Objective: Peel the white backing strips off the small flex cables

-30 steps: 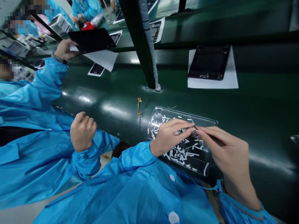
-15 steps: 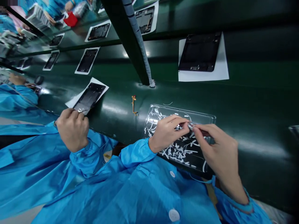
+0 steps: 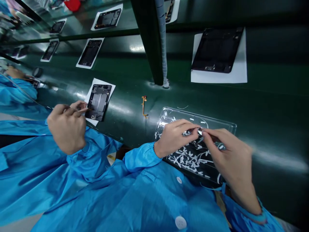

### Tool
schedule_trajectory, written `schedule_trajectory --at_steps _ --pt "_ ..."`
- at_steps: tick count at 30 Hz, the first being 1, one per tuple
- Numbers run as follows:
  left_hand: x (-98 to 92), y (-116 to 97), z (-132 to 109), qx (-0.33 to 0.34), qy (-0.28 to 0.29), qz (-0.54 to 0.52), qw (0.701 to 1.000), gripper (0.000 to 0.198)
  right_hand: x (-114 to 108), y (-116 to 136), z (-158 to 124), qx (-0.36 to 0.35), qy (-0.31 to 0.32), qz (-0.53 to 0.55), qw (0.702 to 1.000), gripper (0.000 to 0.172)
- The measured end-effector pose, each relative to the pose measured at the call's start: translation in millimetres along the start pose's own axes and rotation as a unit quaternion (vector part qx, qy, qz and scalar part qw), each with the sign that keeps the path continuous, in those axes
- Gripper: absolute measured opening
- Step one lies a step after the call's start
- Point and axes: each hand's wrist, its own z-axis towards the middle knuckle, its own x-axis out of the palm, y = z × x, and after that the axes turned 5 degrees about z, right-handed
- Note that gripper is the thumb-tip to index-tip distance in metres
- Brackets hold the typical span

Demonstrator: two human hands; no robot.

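A small shiny part [image 3: 200, 131] is held above the clear plastic tray [image 3: 232, 125], pinched narrowly between the fingertips of the left hand [image 3: 172, 138] and the right hand [image 3: 233, 156]; it is reached equally by both, and its long axis cannot be told. White strips [image 3: 187, 158] are scattered in the tray. Left of the tray, 1 orange flex cable [image 3: 143, 107] is seen. No writing can be read.

small part [image 3: 200, 131] above tray [image 3: 218, 124]
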Motion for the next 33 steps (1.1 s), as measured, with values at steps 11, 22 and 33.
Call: schedule_trajectory --at_steps 11,22,33 --pt "-2.8 7 -2 0.114 -0.054 0.055 0.991 0.014 5 -2 -5 0.015 0.001 0.001 1.000 0.011" --pt "-3.0 8 -5 0.128 -0.076 0.079 0.986 0.007 5 -3 -1 0.021 -0.017 0.000 1.000 0.011" --pt "-2.3 12 -5 0.114 -0.067 0.097 0.986 0.008 11 -1 -3 -0.011 0.017 0.019 1.000 0.010"
